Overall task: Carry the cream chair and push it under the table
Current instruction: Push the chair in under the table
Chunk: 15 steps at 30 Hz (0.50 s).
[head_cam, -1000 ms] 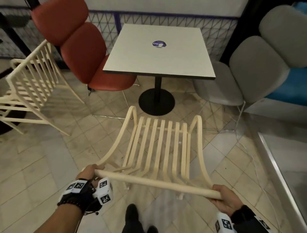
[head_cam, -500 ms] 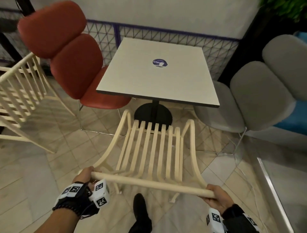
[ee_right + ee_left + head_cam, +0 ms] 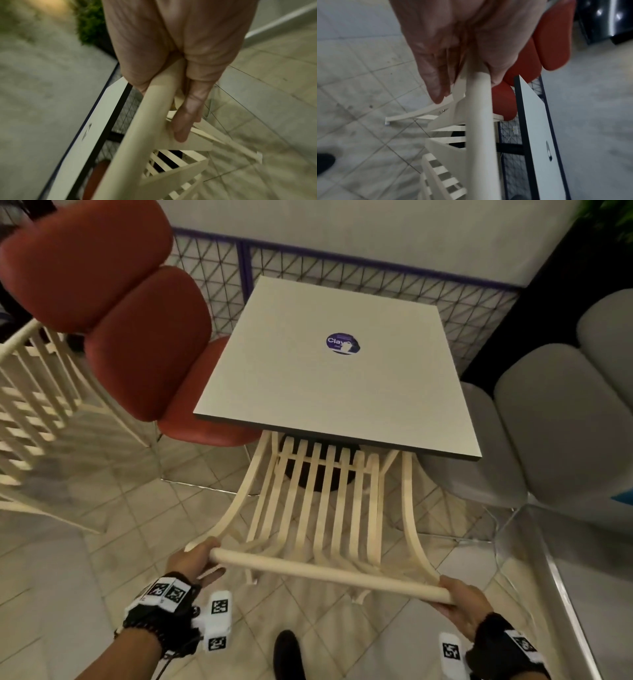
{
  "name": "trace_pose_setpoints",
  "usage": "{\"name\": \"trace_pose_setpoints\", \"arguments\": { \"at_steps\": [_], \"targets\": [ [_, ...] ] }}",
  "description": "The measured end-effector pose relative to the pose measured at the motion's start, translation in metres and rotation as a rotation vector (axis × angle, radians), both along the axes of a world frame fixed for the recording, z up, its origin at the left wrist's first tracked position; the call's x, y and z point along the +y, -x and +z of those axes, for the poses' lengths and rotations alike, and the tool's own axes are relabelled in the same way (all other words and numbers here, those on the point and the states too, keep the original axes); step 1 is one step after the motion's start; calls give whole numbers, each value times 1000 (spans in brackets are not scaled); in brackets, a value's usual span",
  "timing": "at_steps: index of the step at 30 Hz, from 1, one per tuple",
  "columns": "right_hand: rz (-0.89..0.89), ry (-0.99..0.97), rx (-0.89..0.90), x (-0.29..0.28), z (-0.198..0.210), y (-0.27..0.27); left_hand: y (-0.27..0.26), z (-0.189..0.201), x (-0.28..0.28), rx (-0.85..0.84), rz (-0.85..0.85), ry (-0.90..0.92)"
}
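Both of your hands are wrapped around the round top rail of the cream chair [image 3: 318, 501]: your left hand [image 3: 191, 558] grips the rail's left end at about 8 o'clock in the head view, and your right hand [image 3: 462, 599] grips its right end at about 5 o'clock. In each wrist view the fingers curl under the rail while the thumb lies over it. From the rail the slatted chair runs toward 12 o'clock, its front edge already tucked beneath the near edge of the tabletop [image 3: 342, 392]. At 10 o'clock a red chair [image 3: 137, 344] sits beside the tabletop, and a grey chair [image 3: 555, 422] stands at 3 o'clock.
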State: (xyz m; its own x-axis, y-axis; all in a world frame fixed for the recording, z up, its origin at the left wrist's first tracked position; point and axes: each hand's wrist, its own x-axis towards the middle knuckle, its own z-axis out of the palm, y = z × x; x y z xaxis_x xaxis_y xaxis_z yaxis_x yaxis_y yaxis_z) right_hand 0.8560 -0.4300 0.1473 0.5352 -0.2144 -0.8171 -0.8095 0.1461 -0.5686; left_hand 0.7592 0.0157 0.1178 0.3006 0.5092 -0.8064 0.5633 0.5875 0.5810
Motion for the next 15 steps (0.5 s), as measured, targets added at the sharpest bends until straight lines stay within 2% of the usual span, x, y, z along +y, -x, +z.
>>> {"name": "trace_pose_setpoints", "arguments": {
  "at_steps": [4,7,9,11,13,15],
  "targets": [
    [223,263,-5,-6,-6,-2,-1,4,1,58,-75,-151],
    [663,705,-90,-8,-13,6,5,6,-2,148,-279,-434],
    [891,850,-245,-2,-9,18,10,10,-9,134,-475,-667],
    [1085,945,-390,-2,-6,26,17,9,-17,94,-751,-931],
    [1268,1067,-402,-6,-7,30,26,7,-25,110,-1102,-1169],
    [1443,1159,-339,-5,-6,22,27,6,-33,107,-1377,-1278]
  ]
}}
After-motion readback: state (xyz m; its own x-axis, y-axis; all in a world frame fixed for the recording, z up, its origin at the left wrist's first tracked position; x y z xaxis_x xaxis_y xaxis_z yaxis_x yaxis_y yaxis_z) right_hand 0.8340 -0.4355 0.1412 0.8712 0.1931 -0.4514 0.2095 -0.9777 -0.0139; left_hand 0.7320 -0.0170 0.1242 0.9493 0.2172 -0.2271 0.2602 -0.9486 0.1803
